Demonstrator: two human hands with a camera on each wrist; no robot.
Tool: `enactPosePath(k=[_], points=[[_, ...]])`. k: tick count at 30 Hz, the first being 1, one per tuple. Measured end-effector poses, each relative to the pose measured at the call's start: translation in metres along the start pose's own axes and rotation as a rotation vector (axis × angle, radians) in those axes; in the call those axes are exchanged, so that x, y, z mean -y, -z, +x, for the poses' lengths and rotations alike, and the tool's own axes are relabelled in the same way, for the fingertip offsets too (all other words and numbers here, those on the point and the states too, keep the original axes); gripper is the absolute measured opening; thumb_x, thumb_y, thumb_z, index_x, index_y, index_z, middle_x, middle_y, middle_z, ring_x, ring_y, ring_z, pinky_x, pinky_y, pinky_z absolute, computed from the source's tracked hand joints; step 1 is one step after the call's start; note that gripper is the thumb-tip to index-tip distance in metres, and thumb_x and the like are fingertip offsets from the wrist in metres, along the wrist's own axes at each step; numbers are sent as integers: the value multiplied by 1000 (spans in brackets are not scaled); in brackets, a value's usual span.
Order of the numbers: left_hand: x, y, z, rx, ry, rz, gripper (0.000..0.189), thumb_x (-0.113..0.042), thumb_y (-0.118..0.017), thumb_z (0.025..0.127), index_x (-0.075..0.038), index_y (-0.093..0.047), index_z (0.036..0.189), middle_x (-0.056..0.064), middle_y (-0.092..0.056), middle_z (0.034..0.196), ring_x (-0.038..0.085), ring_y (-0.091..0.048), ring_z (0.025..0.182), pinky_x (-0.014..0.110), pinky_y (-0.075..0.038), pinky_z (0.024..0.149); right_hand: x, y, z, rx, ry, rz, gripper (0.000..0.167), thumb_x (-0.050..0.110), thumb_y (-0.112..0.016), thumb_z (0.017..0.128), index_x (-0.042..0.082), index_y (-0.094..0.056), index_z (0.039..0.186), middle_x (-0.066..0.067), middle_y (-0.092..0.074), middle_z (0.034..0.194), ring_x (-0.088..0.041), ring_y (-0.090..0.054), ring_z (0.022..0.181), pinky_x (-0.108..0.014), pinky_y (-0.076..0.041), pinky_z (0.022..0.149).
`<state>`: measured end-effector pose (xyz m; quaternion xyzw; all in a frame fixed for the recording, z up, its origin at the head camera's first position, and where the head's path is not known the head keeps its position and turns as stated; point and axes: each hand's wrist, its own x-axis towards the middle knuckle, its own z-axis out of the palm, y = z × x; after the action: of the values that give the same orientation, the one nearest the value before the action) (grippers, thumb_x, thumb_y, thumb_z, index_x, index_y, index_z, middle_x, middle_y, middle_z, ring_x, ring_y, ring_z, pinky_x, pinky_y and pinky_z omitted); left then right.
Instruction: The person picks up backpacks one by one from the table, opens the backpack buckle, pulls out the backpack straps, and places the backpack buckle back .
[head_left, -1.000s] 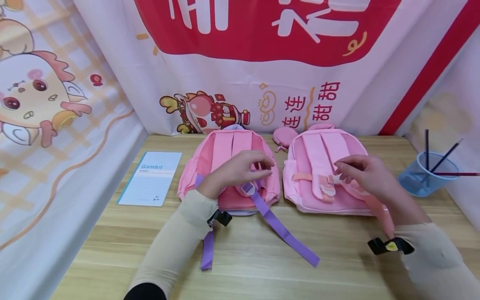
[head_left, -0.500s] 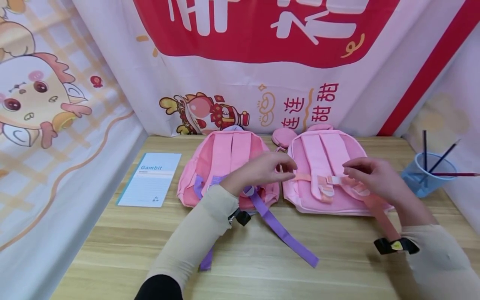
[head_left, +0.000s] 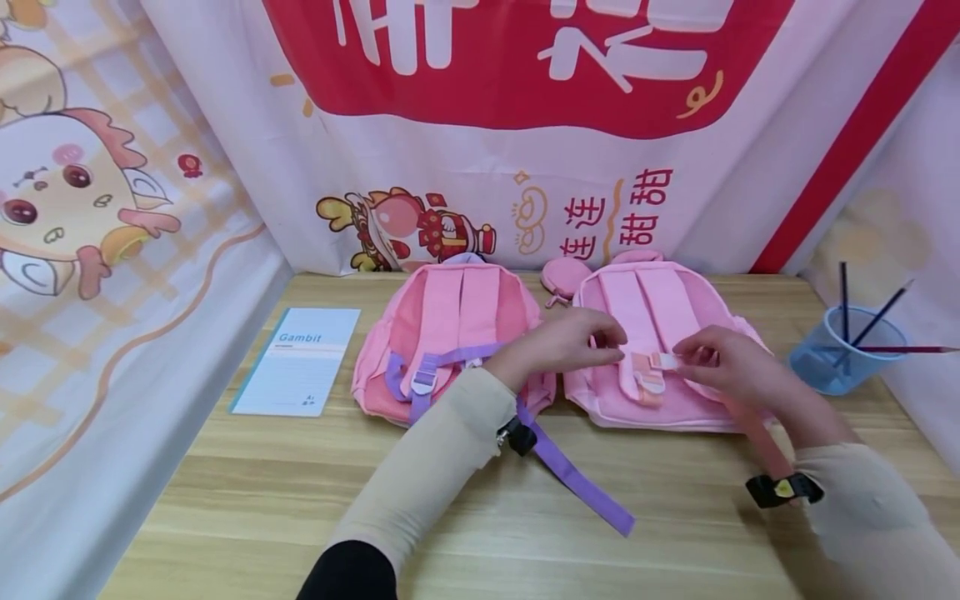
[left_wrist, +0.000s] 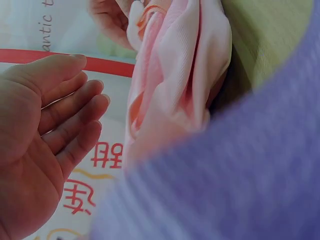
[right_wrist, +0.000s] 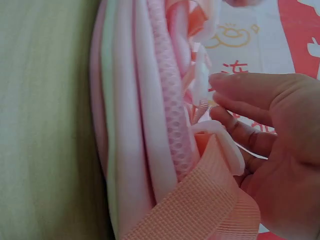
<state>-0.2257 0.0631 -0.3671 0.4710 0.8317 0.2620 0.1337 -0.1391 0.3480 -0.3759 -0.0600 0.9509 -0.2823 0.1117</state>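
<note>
Fingertips of my right grip (head_left: 722, 364) are at the white buckle (head_left: 664, 361) on the right backpack (head_left: 708, 312); whether they pinch it I cannot tell. My left grip (head_left: 576, 337) is relaxed, holding nothing, over that bag's left side. I would advise steadying the buckle's base with the left and working the clip squarely, webbing untwisted. Findings: buckle glossy, apparently rigid plastic; peach webbing (right_wrist: 195, 200) flat, coarsely woven; mesh edging (right_wrist: 170, 105) perforated, likely to yield under pressure. Farther out, the left backpack (head_left: 408, 333) trails a purple strap (head_left: 577, 483) across the wood-grained counter (head_left: 450, 542).
</note>
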Motion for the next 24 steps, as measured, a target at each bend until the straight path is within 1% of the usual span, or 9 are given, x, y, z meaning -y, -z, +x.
enactPosePath(k=[2, 5, 10, 13, 16, 18, 19, 21, 24], points=[[0, -4, 5, 9, 10, -13, 30, -30, -71, 107, -11, -75, 130, -1, -76, 119, 7, -67, 108, 16, -51, 98, 0, -3, 2, 4, 11, -21, 47, 23, -82, 97, 3, -69, 138, -10, -68, 113, -25, -58, 101, -22, -52, 74], [-1, -8, 12, 11, 12, -33, 28, -27, -72, 106, -11, -75, 127, -1, -76, 114, 7, -67, 103, 15, -51, 93, 1, -4, 4, 18, -5, -29, 48, 23, -82, 97, 4, -68, 139, -11, -66, 114, -25, -57, 101, -22, -52, 72], [-2, -16, 23, 12, 8, -51, 26, -25, -74, 105, -10, -75, 126, 0, -76, 111, 6, -66, 99, 12, -50, 89, 1, -7, 6, 21, 11, -71, 43, 23, -81, 98, 7, -70, 136, -10, -64, 113, -24, -57, 102, -21, -52, 74], [0, -21, 29, 22, 10, -40, 25, -24, -74, 105, -11, -75, 125, -1, -76, 111, 5, -66, 99, 9, -49, 89, -1, -9, 7, 6, 64, -130, 38, 23, -82, 97, 8, -72, 130, -9, -63, 114, -23, -58, 103, -23, -52, 79], [0, -24, 31, 23, 23, -38, 24, -24, -74, 105, -11, -76, 125, -2, -76, 111, 4, -65, 99, 8, -48, 89, -2, -11, 10, -15, 133, -207, 35, 23, -84, 95, 11, -72, 125, -5, -63, 111, -22, -57, 103, -28, -52, 84], [0, -24, 32, 19, 31, -48, 24, -24, -74, 105, -11, -76, 125, -1, -76, 111, 4, -66, 99, 9, -48, 89, -3, -13, 12, -26, 173, -241, 33, 22, -85, 94, 10, -71, 123, -5, -63, 109, -22, -56, 102, -31, -51, 85], [0, -24, 33, 17, 35, -54, 24, -24, -74, 105, -11, -76, 124, -2, -76, 111, 4, -66, 99, 9, -49, 89, -4, -14, 13, -33, 181, -248, 33, 22, -85, 94, 11, -72, 122, -4, -63, 108, -21, -56, 102, -31, -51, 85], [0, -24, 34, 16, 37, -60, 23, -24, -74, 105, -11, -76, 124, -2, -76, 111, 4, -66, 99, 9, -49, 89, -4, -14, 14, -46, 174, -247, 31, 21, -85, 94, 12, -72, 120, -3, -64, 107, -21, -56, 101, -32, -52, 85], [-1, -24, 36, 21, 37, -61, 22, -24, -73, 105, -11, -76, 124, -2, -76, 111, 4, -66, 99, 9, -49, 89, -5, -13, 14, -55, 139, -207, 31, 21, -86, 93, 13, -71, 120, -3, -66, 108, -22, -58, 101, -34, -54, 87]])
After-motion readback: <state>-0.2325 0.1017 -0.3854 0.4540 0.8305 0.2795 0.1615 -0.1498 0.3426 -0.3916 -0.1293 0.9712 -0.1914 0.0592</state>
